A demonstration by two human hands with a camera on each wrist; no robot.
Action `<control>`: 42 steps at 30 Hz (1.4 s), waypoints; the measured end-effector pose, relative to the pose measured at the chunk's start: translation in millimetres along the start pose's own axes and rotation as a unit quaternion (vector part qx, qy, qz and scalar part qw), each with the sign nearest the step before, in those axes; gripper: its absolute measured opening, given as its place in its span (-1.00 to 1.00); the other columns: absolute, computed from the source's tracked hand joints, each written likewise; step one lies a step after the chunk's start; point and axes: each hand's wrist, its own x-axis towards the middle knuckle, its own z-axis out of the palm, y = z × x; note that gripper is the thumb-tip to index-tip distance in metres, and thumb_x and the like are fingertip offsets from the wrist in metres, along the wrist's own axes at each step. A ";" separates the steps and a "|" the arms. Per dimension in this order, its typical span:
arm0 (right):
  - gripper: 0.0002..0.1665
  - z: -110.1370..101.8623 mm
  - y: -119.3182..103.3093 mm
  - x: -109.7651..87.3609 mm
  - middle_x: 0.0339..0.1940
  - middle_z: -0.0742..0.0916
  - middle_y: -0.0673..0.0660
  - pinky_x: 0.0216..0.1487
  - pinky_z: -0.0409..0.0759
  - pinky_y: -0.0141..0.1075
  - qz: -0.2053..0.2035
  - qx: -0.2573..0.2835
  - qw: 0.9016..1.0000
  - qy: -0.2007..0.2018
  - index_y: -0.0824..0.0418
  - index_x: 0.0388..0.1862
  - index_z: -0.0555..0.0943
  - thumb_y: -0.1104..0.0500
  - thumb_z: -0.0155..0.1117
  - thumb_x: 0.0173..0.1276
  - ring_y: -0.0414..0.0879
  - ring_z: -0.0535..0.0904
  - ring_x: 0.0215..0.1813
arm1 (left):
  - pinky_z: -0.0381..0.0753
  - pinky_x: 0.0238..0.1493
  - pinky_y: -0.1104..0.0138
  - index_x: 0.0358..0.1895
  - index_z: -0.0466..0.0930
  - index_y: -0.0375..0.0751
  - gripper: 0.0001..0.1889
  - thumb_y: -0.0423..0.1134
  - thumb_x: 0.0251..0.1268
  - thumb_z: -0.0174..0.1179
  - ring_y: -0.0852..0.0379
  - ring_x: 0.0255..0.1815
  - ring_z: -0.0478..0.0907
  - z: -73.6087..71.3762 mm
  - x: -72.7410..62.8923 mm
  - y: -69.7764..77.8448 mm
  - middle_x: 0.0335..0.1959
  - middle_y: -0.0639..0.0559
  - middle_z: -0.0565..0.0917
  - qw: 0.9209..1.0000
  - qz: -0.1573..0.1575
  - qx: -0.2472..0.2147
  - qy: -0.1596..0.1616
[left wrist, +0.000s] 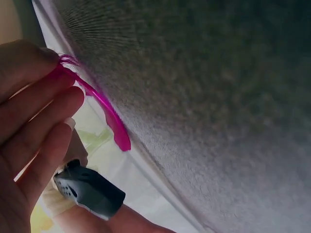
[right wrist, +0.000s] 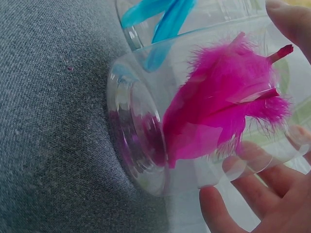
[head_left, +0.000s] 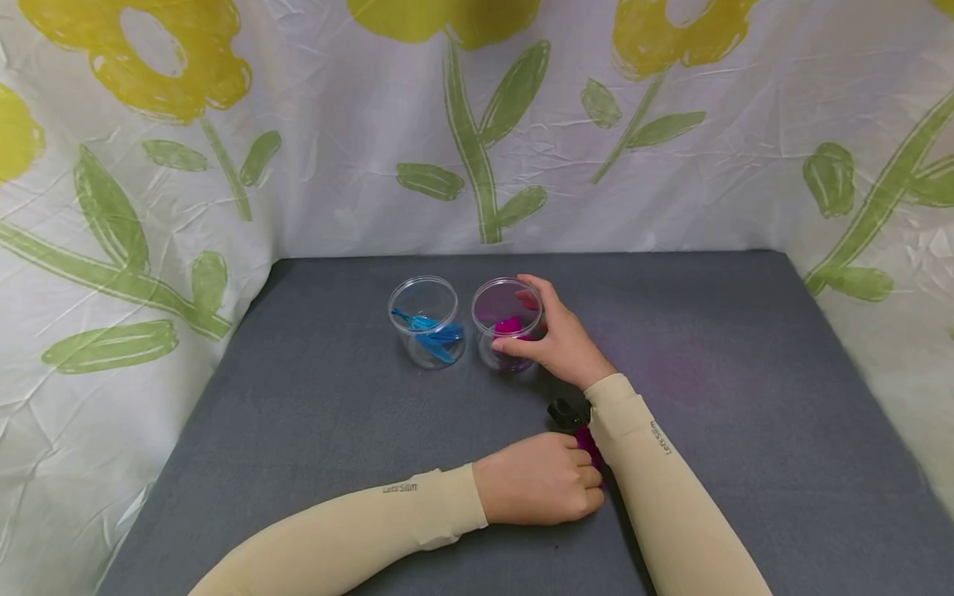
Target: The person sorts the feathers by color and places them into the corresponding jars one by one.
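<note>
My right hand [head_left: 562, 339] grips the upper part of a clear plastic jar [right wrist: 141, 179], thumb on the near side and fingers around the far side. Inside that jar lie magenta feathers [right wrist: 218, 107], fluffy and with short quills. Closer to me, my left hand [head_left: 540, 480] pinches a single magenta feather [left wrist: 109, 116] between thumb and fingertips, close over the cloth. In the head view this feather is mostly hidden behind the left hand and the right sleeve. Left of the gripped jar stands a second clear jar [head_left: 423, 285] holding blue feathers [head_left: 440, 335].
A dark grey cloth [head_left: 313, 414] covers the table. Behind it and at both sides hangs a white curtain [head_left: 335, 124] with yellow flowers. A black wrist camera [head_left: 569, 414] sits under my right wrist, just beyond the left hand.
</note>
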 end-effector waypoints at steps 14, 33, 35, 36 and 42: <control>0.24 2.3 -0.2 0.5 0.65 0.49 0.10 0.59 0.47 0.23 -0.005 -0.002 1.000 0.002 -0.27 0.73 0.10 -0.27 0.66 0.25 0.13 0.43 0.65 | 0.61 0.09 0.55 0.05 0.82 0.16 -0.84 -0.07 0.57 0.29 0.42 -0.02 0.70 -13.7 -39.1 -9.5 -0.02 0.36 0.82 0.965 -0.087 -0.222 0.107; 0.25 3.7 2.5 0.0 0.63 0.51 0.07 0.56 0.50 0.23 -0.007 -0.001 1.000 0.009 -0.29 0.72 0.10 -0.26 0.68 0.23 0.08 0.47 0.62 | 0.72 0.13 0.50 -0.04 0.85 -0.05 -0.88 -0.31 0.47 0.41 0.43 -0.02 0.76 -38.7 -80.8 -36.7 -0.09 0.18 0.87 0.837 -0.155 -0.469 0.237; 0.25 4.1 2.6 -0.3 0.62 0.51 0.06 0.55 0.51 0.23 -0.006 -0.001 1.000 0.011 -0.30 0.72 0.10 -0.25 0.69 0.23 0.07 0.47 0.61 | 0.77 0.08 0.43 -0.04 0.85 -0.06 -0.88 -0.31 0.48 0.40 0.42 -0.05 0.77 -42.1 -84.7 -39.7 -0.10 0.16 0.88 0.816 -0.168 -0.499 0.238; 0.25 4.4 2.7 -0.2 0.62 0.51 0.06 0.55 0.52 0.22 -0.005 -0.001 1.000 0.012 -0.30 0.72 0.10 -0.25 0.69 0.23 0.07 0.47 0.61 | 0.79 0.06 0.39 -0.04 0.85 -0.06 -0.89 -0.31 0.49 0.40 0.41 -0.07 0.77 -43.8 -86.9 -41.3 -0.10 0.16 0.88 0.805 -0.177 -0.514 0.238; 0.25 6.1 1.8 0.7 0.62 0.52 0.08 0.50 0.57 0.20 -0.001 -0.005 1.000 0.013 -0.28 0.72 0.10 -0.24 0.69 0.23 0.10 0.50 0.58 | 0.80 0.00 0.28 -0.01 0.84 -0.04 -0.88 -0.26 0.52 0.38 0.26 -0.07 0.78 -52.6 -102.8 -51.9 -0.10 0.12 0.88 0.729 -0.248 -0.592 0.237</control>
